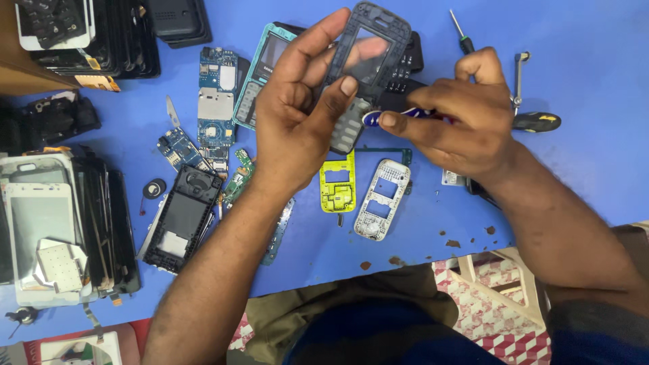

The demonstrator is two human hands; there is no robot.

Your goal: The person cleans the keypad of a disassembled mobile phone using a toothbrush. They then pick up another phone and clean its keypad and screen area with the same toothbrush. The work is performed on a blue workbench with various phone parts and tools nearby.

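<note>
The dark grey plastic front frame of a keypad phone (368, 51), with its clear screen window and grey keypad section below, was held up above the blue tabletop (595, 169), tilted toward the camera. The left hand (297, 115) gripped it, thumb pressed on the lower front edge and fingers curled behind the left side. The right hand (466, 115) pinched a small blue-handled tool (399, 116) between thumb and forefinger, fingers closed tightly on it, its tip meeting the frame's lower right edge beside the keypad.

Working that seam well would likely call for a shallow tool angle and a steady left-hand hold, so the thin plastic flexes rather than cracks.

Beneath the hands lay a yellow inner phone frame (338, 182) and a silver-white one (380, 199) just beside it. A teal-edged phone front (260, 67), blue circuit boards (216, 101) and a black rear housing (181, 217) sat to the left, with stacked white and black screen panels (47, 230) at the table's far left. A black-handled screwdriver (463, 37) lay behind the right hand.
</note>
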